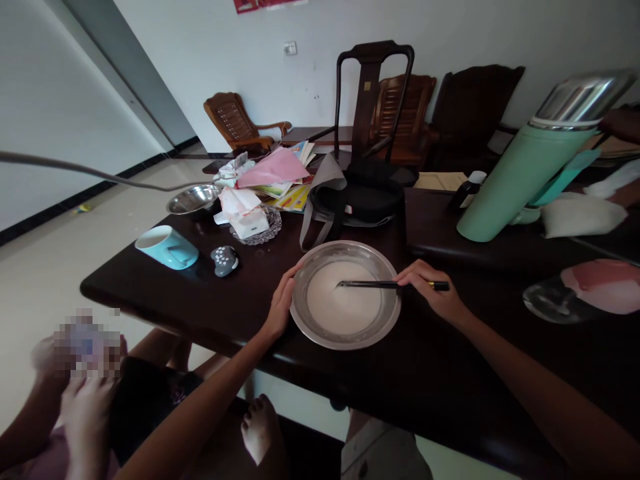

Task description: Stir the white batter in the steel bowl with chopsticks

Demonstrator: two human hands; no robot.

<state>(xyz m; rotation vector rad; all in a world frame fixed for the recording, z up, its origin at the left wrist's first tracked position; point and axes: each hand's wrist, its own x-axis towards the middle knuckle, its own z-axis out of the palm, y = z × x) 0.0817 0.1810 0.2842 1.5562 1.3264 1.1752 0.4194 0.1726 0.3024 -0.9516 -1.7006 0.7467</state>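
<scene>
A wide metal bowl [345, 341] of milky, off-white liquid [330, 307] stands near the table's front edge. Against its left rim rests my left hand [281, 303], steadying it with the fingers along the outer side; the thumb is hard to make out. In my right hand [434, 288], on the bowl's right side, is a pair of dark chopsticks [373, 285] with a gold band. They lie nearly level across the bowl, their tips dipping into the liquid near its middle.
Left on the dark table [225, 313] are a light blue mug [163, 245], a grey pebble-shaped object [225, 261], tissues [250, 223] and a steel basin [194, 200]. Behind the bowl lies a black bag [365, 200]. A tall green thermos [523, 180] stands right. Another person's hands [87, 400] are lower left.
</scene>
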